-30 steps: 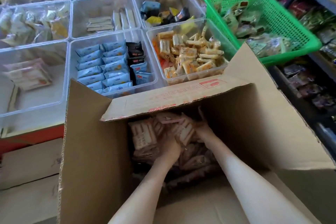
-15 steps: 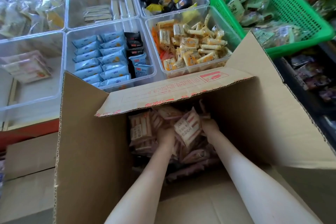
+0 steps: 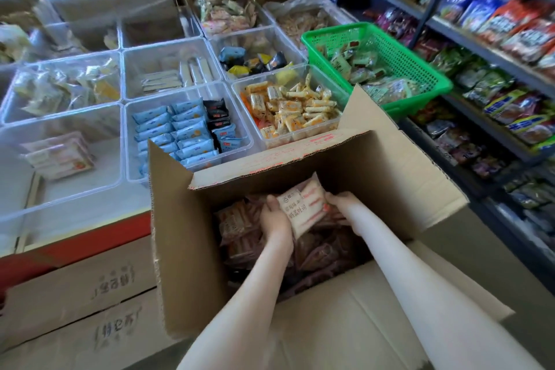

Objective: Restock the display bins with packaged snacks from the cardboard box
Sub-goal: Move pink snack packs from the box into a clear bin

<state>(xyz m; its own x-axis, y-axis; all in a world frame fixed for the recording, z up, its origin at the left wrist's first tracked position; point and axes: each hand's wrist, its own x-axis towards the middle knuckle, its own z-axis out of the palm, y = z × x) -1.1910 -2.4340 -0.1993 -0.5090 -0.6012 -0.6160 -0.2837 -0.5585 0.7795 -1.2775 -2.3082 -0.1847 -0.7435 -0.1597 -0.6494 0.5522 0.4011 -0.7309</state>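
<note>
An open cardboard box point(image 3: 186, 249) stands in front of me, holding several pinkish snack packs point(image 3: 237, 225). Both hands are inside it, raising a small stack of white-and-pink packs point(image 3: 303, 207). My left hand point(image 3: 274, 218) grips the stack's left side and my right hand point(image 3: 341, 200) grips its right side. Beyond the box lie clear display bins: one with blue packs point(image 3: 180, 129), one with orange-and-white packs point(image 3: 294, 108), and a nearly empty bin point(image 3: 60, 156) at the left with a few pink packs.
A green basket point(image 3: 426, 69) of green packs sits right of the bins. Shelves point(image 3: 495, 54) of bagged snacks run along the right. Closed cartons point(image 3: 78, 288) lie stacked at the lower left, under a red counter edge.
Both hands have gathered a stack of packs and lifted it higher in the box. The view has tilted up, showing more bins and the shelves.
</note>
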